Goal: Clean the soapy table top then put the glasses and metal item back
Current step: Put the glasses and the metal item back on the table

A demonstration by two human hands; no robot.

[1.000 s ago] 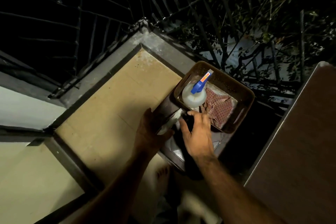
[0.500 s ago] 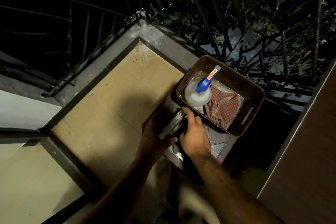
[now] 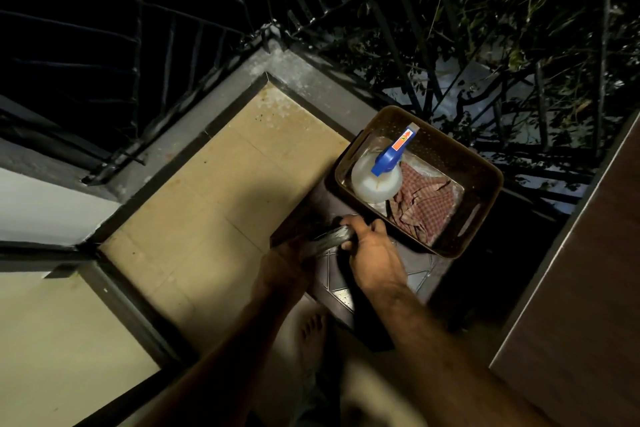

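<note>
A small dark table point(image 3: 414, 276) with a patterned top stands by the balcony railing. Over its near left corner I hold a shiny grey cylindrical item point(image 3: 332, 238) that looks like metal. My left hand point(image 3: 287, 262) grips it from the left, in shadow. My right hand point(image 3: 375, 253) curls over its right end. On the table's far side sits a brown perforated basket point(image 3: 485, 180) holding a clear spray bottle point(image 3: 375, 180) with a blue trigger and a red checked cloth point(image 3: 427, 206). No glasses show.
A black metal railing point(image 3: 381, 10) with foliage behind it closes off the corner. A brown board point(image 3: 575, 288) rises at the right. Beige floor tiles point(image 3: 214, 191) lie left of the table. My bare foot point(image 3: 311, 326) is just below the table's edge.
Both hands have stayed on the grey item, and my right fingers have closed further over its end. The item looks lower and darker. The view has shifted a little.
</note>
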